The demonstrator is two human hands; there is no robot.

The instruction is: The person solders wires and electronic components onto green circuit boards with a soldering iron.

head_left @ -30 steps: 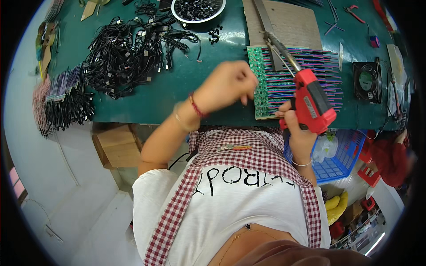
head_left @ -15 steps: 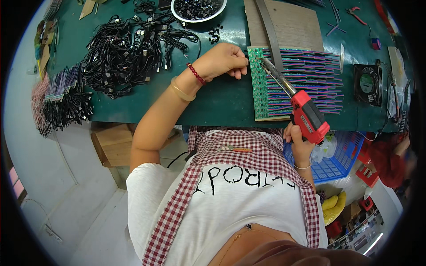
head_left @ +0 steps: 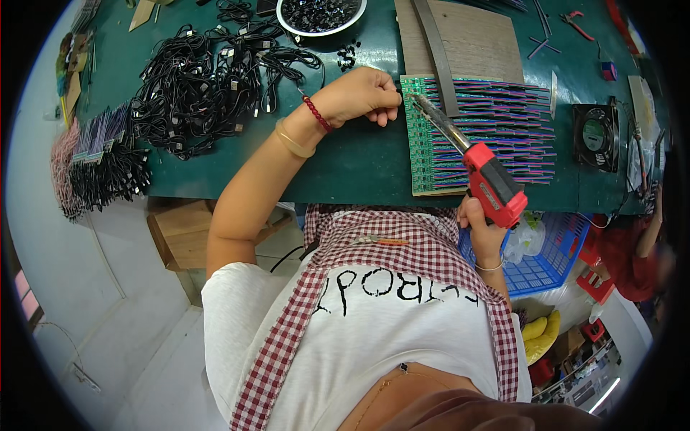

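My right hand (head_left: 480, 221) is wrapped round the handle of a red and black soldering gun (head_left: 494, 184). Its long metal barrel slants up and left, and the tip is over the upper left part of a green circuit board panel (head_left: 420, 154). Rows of thin multicoloured wires (head_left: 496, 136) run rightward from the panel. Just left of the panel's edge, my left hand (head_left: 363, 97) is closed with its fingers curled and pinched. Whatever those fingers hold, if anything, is hidden. A grey flat strip (head_left: 437, 54) lies partly over the wires and a wooden board (head_left: 481, 39).
Heaped black cables (head_left: 198, 90) lie on the green table (head_left: 345, 161) at left, beside bundled wires (head_left: 108, 154). A white bowl (head_left: 321, 31) of small black parts stands at the back. On the right are a black fan (head_left: 595, 138) and red-handled pliers (head_left: 577, 26). A blue basket (head_left: 546, 266) sits below.
The soldering gun has shifted slightly left and up, its tip moving closer to the panel's left edge. My left hand has barely moved and stays closed.
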